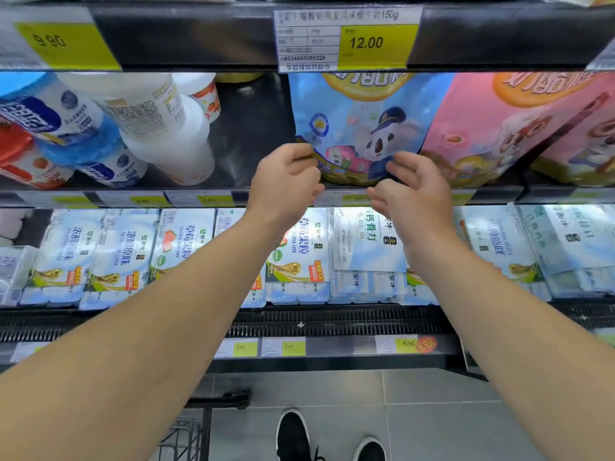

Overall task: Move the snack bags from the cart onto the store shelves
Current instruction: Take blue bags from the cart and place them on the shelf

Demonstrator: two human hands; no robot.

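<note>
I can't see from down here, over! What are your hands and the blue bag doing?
Both hands at blue koala bag: left hand at its left bottom corner, right hand at its base. Bag upright on shelf, beside pink bag. Nothing blocking.

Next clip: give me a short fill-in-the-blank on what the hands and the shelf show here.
1. Both hands, left hand and right hand, reach for the bottom edge of the ____ snack bag.
2. To that bag's right stands a ____ snack bag.
3. The price tag above the bag reads ____.
4. Bottles lie to the bag's ____.

Missing words: blue; pink; 12.00; left
</note>
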